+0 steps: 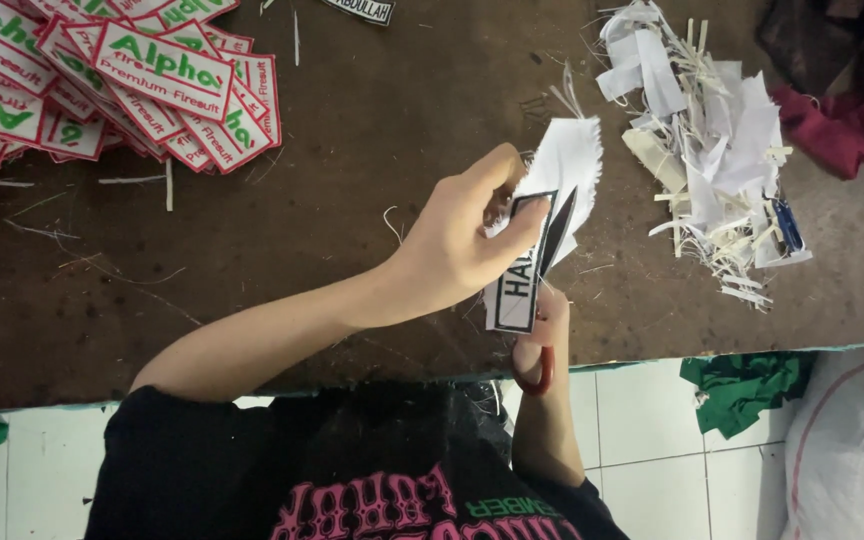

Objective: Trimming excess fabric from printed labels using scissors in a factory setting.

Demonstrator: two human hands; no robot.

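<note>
Two hands meet over the brown table (352,150): the left hand (457,240) pinches a white patch (524,285) above its near edge, the right hand (544,335) grips red-handled scissors (552,240), blades at the patch. Scraps (702,140) lie right, finished patches (132,80) far left.

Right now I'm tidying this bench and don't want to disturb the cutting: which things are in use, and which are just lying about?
In use:
left hand
white black-bordered cloth patch
right hand
red-handled scissors

Lying about:
pile of white red-edged patches with green lettering
heap of white fabric offcuts
dark red cloth
green cloth on the floor
brown worktable
</note>
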